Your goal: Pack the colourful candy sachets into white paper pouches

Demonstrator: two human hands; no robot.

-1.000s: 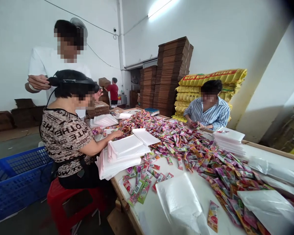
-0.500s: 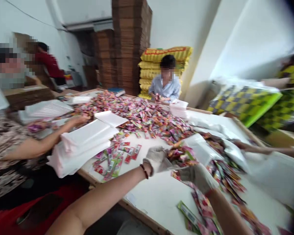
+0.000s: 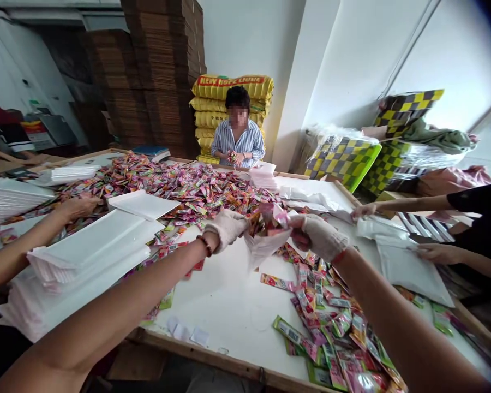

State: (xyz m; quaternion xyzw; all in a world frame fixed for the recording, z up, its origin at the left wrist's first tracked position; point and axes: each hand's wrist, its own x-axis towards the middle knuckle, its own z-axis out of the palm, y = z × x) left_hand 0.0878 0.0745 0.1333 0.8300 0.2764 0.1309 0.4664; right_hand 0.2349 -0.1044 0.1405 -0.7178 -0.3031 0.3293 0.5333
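Between my hands a white mailing bag point(image 3: 262, 248) hangs above the table, its mouth open and small colourful sachets point(image 3: 269, 218) showing at the top. My left hand point(image 3: 226, 228), in a pale work glove with a bead bracelet at the wrist, grips the bag's left edge. On the opposite edge my right hand point(image 3: 321, 236) is closed, gloved except for bare fingertips. Below my right forearm lies a spread of loose sachets point(image 3: 331, 311). A large heap of similar sachets point(image 3: 180, 183) covers the far part of the table.
Stacked white bags point(image 3: 94, 240) stand on the left, beside a co-worker's arm point(image 3: 33, 234). A person in a striped shirt point(image 3: 239, 142) is across the table point(image 3: 213, 311). At right, another person's hands point(image 3: 437, 254) hold a white bag point(image 3: 409, 267). Cardboard stacks point(image 3: 163, 82) rise behind.
My view has turned right. My hands have raised the filled bag off the sachets, and it now hangs upright. The person at right has moved a white bag away from the loose sachets.
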